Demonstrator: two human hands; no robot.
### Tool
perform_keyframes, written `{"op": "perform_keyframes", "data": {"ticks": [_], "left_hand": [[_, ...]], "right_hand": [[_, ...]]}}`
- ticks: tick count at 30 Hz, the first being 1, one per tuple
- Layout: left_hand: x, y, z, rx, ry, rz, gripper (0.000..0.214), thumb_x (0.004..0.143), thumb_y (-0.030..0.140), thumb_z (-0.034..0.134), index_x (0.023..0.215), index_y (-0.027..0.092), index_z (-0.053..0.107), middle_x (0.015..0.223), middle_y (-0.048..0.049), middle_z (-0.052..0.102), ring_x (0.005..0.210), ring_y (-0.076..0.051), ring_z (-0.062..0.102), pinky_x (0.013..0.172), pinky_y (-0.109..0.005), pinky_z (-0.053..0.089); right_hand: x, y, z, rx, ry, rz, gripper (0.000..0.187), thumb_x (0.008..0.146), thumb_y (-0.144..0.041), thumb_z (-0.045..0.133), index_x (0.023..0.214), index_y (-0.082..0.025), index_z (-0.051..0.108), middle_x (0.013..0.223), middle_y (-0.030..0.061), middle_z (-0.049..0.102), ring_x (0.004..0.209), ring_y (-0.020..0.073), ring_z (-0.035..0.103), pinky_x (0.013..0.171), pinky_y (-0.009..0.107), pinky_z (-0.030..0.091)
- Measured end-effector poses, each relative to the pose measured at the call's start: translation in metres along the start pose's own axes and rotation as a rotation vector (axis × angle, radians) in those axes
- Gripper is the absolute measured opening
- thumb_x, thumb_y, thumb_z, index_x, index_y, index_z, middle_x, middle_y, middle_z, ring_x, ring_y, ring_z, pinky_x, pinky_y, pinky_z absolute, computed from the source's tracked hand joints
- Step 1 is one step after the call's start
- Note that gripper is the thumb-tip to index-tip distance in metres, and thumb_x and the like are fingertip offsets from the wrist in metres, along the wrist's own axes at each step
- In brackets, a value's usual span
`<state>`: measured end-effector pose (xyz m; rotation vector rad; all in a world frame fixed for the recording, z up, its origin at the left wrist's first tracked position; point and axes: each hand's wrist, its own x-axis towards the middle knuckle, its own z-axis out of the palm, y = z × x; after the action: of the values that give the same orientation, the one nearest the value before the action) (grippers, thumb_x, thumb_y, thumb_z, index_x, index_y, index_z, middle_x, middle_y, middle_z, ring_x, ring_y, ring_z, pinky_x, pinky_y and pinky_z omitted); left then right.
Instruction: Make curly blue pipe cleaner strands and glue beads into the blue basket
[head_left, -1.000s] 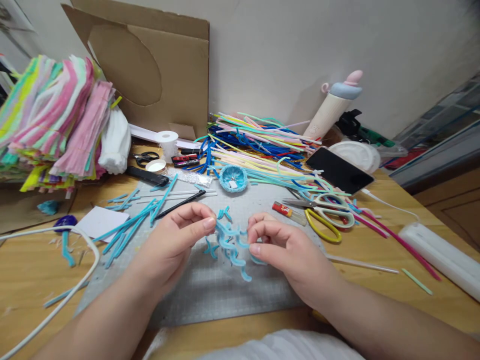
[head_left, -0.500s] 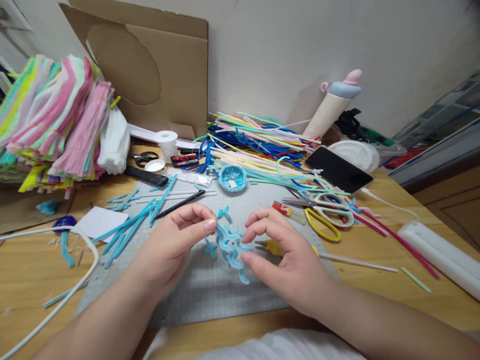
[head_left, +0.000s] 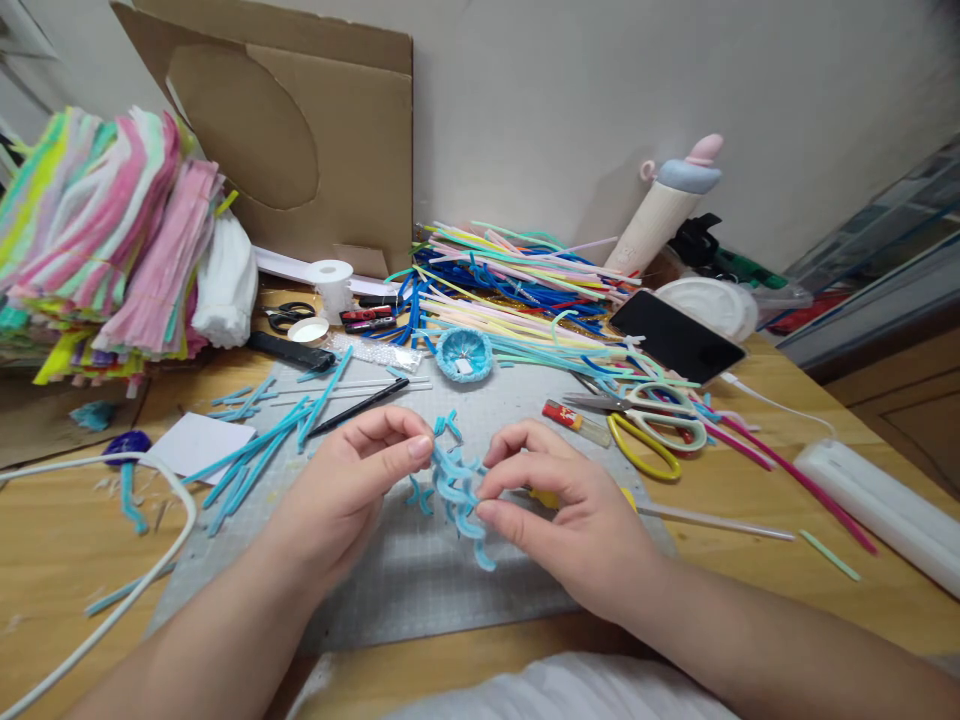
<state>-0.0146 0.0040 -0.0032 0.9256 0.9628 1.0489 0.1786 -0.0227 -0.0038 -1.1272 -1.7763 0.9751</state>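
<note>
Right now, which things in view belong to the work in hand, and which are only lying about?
Work in hand: curled blue piece, pinched by left hand; right hand at its edge; probably loose blue stems.

Seemingly lying about: phone; cardboard; white cable.

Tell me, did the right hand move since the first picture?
Yes, a little to the left: the right hand now has its thumb tip farther left of the scissors.

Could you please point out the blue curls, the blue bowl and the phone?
Blue curls (head_left: 456, 494): head view, on a middle curl.
Blue bowl (head_left: 464, 377): head view, on the front rim.
Phone (head_left: 677, 336): head view, on the screen's middle.
</note>
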Motion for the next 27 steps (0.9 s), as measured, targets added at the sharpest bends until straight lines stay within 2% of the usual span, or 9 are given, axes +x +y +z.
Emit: {"op": "perform_keyframes", "data": {"ticks": [7,16,19,22,25,27], "left_hand": [[0.000,-0.001,0.000,0.004,0.002,-0.026,0.012,0.070,0.026,0.076,0.069,0.018,0.068,0.072,0.0002,0.062,0.068,-0.012,0.052,0.065,-0.022,0.042],[-0.002,0.000,-0.002,0.017,-0.036,-0.032,0.011,0.072,0.026,0.074,0.071,0.018,0.067,0.073,0.0005,0.061,0.070,-0.012,0.051,0.066,-0.021,0.041],[-0.002,0.001,-0.002,0.012,-0.052,-0.029,0.012,0.073,0.027,0.074,0.071,0.018,0.066,0.074,0.0004,0.060,0.071,-0.012,0.051,0.066,-0.021,0.041],[-0.001,0.002,-0.002,-0.005,-0.083,-0.028,0.014,0.072,0.029,0.075,0.071,0.019,0.066,0.075,0.0001,0.059,0.072,-0.013,0.050,0.066,-0.022,0.041],[-0.002,0.003,-0.003,-0.001,-0.151,-0.021,0.016,0.071,0.032,0.076,0.070,0.019,0.066,0.073,-0.0001,0.058,0.072,-0.014,0.049,0.066,-0.023,0.040],[-0.002,0.003,-0.005,0.029,-0.221,-0.020,0.017,0.070,0.032,0.077,0.070,0.019,0.067,0.072,-0.0002,0.058,0.071,-0.014,0.049,0.066,-0.023,0.039]], "right_hand": [[-0.001,0.005,0.002,-0.065,0.003,0.015,0.007,0.078,-0.016,0.067,0.078,-0.023,0.068,0.093,0.0030,0.057,0.095,0.0213,0.058,0.090,0.044,0.041],[-0.001,0.003,0.002,-0.053,-0.009,0.000,0.006,0.078,-0.017,0.066,0.078,-0.023,0.066,0.095,0.0031,0.057,0.096,0.0215,0.057,0.091,0.044,0.039],[-0.003,-0.001,-0.002,-0.025,-0.001,-0.030,0.007,0.081,-0.018,0.062,0.079,-0.023,0.067,0.094,0.0032,0.057,0.094,0.0206,0.057,0.089,0.042,0.040],[-0.003,-0.003,-0.006,0.046,0.057,-0.096,0.012,0.085,-0.018,0.055,0.080,-0.022,0.065,0.090,0.0022,0.057,0.089,0.0173,0.056,0.085,0.035,0.041],[-0.001,-0.001,-0.008,0.116,0.122,-0.107,0.013,0.088,-0.018,0.053,0.080,-0.022,0.062,0.088,0.0011,0.058,0.088,0.0156,0.055,0.083,0.030,0.041],[0.001,0.002,-0.008,0.153,0.115,-0.077,0.011,0.088,-0.019,0.053,0.082,-0.023,0.062,0.089,0.0010,0.058,0.090,0.0156,0.055,0.083,0.029,0.041]]}}
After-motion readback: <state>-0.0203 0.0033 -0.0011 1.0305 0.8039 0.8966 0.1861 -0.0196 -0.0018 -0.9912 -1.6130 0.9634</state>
